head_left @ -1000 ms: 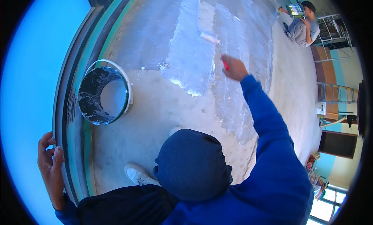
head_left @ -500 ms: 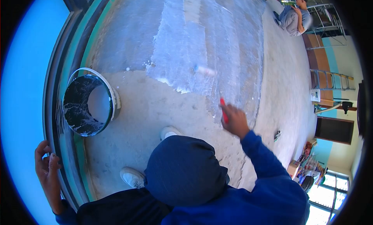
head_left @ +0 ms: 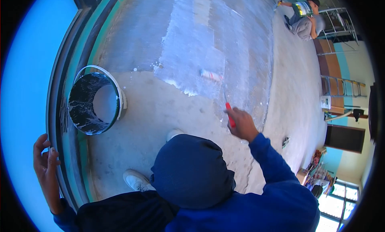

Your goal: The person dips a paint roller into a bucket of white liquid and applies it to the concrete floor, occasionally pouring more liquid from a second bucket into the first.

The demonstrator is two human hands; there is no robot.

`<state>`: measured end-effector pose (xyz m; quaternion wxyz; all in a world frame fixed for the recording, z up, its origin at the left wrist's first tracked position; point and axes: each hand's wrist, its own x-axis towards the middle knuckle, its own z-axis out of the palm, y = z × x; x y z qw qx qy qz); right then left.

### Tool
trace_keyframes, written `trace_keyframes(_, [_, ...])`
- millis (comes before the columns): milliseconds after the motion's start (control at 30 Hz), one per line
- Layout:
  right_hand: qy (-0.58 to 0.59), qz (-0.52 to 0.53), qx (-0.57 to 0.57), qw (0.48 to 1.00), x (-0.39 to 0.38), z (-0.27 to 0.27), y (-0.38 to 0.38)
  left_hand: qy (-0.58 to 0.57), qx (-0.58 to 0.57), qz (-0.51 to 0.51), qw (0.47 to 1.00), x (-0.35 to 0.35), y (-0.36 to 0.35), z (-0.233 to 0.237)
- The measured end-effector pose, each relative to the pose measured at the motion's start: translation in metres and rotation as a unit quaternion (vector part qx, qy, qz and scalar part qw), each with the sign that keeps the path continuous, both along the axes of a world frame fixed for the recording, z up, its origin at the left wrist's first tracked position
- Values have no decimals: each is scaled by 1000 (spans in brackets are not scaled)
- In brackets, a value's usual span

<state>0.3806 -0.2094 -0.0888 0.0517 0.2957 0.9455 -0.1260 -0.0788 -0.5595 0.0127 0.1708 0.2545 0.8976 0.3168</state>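
Observation:
My right hand (head_left: 242, 125) is closed round the red handle of a paint roller (head_left: 211, 75), whose white sleeve lies on the wet, whitish coated floor (head_left: 188, 43). At the lower left my left hand (head_left: 46, 164) is raised beside the dark window frame, fingers bent and apart, with nothing seen in it. A dark bucket (head_left: 95, 103) with a white handle and pale liquid inside stands on the bare concrete between the frame and the coated part.
Another person (head_left: 306, 21) crouches at the upper right with a container and a tool. Ladders (head_left: 343, 86), a white bucket (head_left: 325, 102) and piled items (head_left: 321, 174) line the right wall. A white shoe (head_left: 137, 180) is below.
The roller sleeve has shifted only slightly and looks sharper. My left hand appears a little higher. The other person's extended arm and container have moved slightly downward in the view.

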Motion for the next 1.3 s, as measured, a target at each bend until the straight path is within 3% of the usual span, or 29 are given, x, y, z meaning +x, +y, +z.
trace_keyframes(133, [10, 1, 11, 1000, -26, -12, 25, -10, -3, -13, 1000, 6, 1, 0])
trace_keyframes(267, [-7, 3, -52, 999, -18, 10, -13, -13, 13, 8, 1000, 14, -9, 8])
trace_keyframes(367, [16, 17, 1, 1000, -21, -9, 7, 15, 20, 8, 1000, 8, -7, 6])
trace_keyframes(467, [-1, 51, 33, 998, -40, -17, 17, 2, 35, -20, 999, 9, 0, 5])
trace_keyframes(633, [-91, 93, 16, 991, -36, 1, -35, -6, 6, 2, 1000, 18, -7, 15])
trace_keyframes(733, [-40, 77, 69, 994, -65, -8, -8, 5, 15, 0, 1000, 16, -5, 14])
trace_keyframes(933, [-65, 111, -26, 991, -68, 16, -48, -3, 6, -5, 1000, 16, -15, 16])
trace_keyframes(1033, [-11, 134, 14, 991, -77, 5, -46, 23, -4, 6, 1000, 14, -10, 20])
trace_keyframes(1167, [35, 155, 76, 984, -145, -29, 10, 9, 9, -8, 1000, 19, 3, 24])
trace_keyframes(1300, [13, 238, 32, 971, -167, -24, -19, 5, 7, 2, 1000, 25, -7, 28])
